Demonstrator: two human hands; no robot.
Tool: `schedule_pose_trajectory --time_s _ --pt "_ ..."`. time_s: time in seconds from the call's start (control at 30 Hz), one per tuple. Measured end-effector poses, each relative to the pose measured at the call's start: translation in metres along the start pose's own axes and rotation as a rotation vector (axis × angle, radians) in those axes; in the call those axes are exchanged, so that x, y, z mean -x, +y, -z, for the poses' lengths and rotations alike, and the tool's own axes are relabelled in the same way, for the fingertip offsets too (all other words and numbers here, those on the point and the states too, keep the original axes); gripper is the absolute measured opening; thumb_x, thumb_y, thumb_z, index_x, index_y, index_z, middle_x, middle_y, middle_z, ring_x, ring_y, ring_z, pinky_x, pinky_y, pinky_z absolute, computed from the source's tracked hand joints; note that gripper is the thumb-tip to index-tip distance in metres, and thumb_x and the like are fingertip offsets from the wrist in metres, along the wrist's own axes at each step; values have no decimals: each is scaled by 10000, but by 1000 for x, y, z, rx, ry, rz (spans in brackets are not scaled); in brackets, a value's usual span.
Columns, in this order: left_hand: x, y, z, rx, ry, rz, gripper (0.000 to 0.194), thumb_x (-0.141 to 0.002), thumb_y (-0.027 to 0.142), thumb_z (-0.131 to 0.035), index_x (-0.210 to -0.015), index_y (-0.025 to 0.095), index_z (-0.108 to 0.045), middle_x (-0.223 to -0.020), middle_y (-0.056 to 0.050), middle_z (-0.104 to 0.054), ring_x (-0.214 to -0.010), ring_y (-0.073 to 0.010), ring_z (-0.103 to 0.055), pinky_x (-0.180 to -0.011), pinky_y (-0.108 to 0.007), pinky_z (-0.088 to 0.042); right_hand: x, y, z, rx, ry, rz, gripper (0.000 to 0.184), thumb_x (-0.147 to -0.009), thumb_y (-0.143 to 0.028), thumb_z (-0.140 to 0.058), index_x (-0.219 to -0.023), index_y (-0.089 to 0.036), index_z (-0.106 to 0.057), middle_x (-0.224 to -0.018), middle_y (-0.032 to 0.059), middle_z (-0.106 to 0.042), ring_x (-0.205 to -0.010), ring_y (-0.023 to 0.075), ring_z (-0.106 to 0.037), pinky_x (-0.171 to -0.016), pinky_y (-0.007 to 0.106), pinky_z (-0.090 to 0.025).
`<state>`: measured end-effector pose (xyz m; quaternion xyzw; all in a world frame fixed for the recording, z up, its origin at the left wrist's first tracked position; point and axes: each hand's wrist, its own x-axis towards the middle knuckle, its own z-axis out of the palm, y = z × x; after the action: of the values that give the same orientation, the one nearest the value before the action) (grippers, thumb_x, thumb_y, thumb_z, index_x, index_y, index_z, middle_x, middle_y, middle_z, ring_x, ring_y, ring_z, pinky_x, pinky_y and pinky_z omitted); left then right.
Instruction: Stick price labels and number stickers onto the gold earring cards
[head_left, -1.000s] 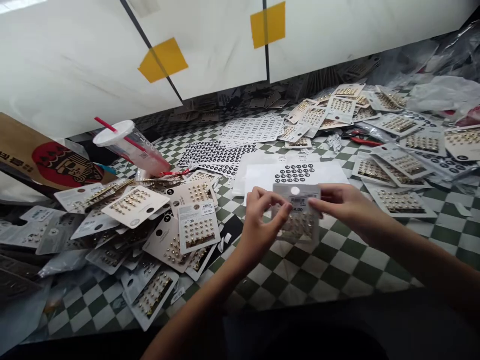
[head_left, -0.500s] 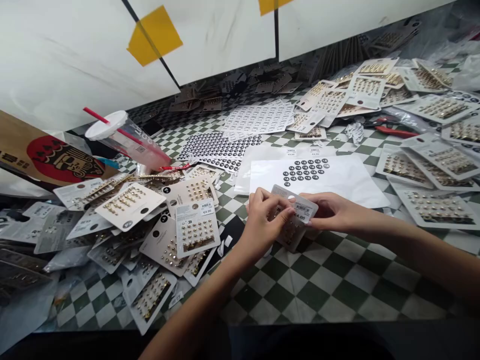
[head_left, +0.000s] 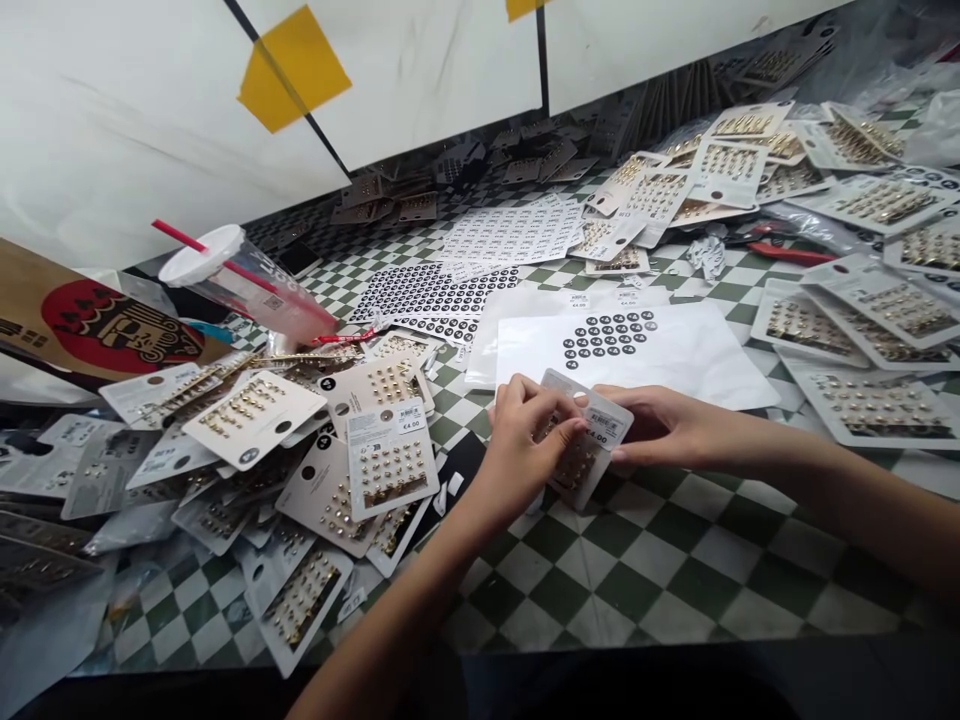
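Both my hands hold one white earring card [head_left: 592, 435] with rows of gold studs and a price label, tilted just above the green-and-white checked table [head_left: 645, 570]. My left hand [head_left: 521, 445] pinches the card's left edge, fingers curled over its face. My right hand [head_left: 660, 425] grips the card's right end from behind, thumb on the label. Just beyond the card lies a white sheet with round black stickers [head_left: 611, 335].
A heap of earring cards [head_left: 300, 460] lies to the left, more cards [head_left: 847, 300] to the right. A tipped plastic cup with a red straw [head_left: 240, 280], a brown paper bag [head_left: 90, 320], sticker sheets [head_left: 450, 285] and red-handled pliers [head_left: 780, 255] lie further back.
The card has turned from facing me upright to a tilt, lower and closer to the table. My view has shifted down and slightly left. Both hands keep their hold.
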<state>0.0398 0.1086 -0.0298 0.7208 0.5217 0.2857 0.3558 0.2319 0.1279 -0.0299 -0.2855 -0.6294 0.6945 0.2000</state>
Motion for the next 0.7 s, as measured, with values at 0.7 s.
schedule_pose_trajectory --time_s 0.7 --pt "11 19 15 -190 283 -71 317 -728 334 -699 -905 194 -477 -837 -18 -491 -802 -180 -476 -719 -310 -399 8 -21 -15 274 504 140 300 -840 -407 -553 -638 -192 -499 -617 -13 -460 -579 119 -438 -521 242 -359"
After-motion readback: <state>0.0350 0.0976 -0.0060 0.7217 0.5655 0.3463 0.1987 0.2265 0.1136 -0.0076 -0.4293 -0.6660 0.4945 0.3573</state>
